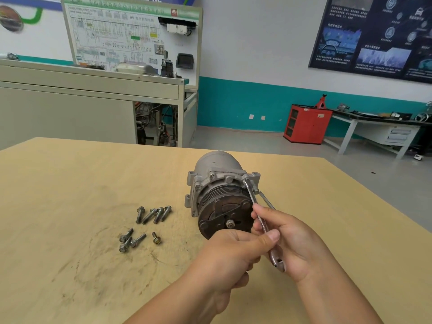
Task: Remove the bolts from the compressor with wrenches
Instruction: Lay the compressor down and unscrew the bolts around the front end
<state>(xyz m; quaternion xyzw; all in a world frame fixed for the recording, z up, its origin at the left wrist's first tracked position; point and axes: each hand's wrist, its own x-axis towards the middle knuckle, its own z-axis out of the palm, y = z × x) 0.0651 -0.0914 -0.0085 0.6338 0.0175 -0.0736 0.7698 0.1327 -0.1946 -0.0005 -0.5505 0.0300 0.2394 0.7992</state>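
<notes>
1. Wooden desk [70, 183] carries the compressor [219, 183] near its middle.
2. Left hand [231, 251] and right hand [292, 242] both grip one wrench [252, 195], its head at the compressor's flange.
3. Loose bolts [158, 215] lie left of it.

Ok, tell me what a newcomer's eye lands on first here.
The grey compressor lies mid-table, its pulley facing the camera. The left hand and right hand hold two wrenches on its right side. Eight loose bolts lie on the wooden table to its left.

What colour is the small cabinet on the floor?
The cabinet is red; head view.
</notes>
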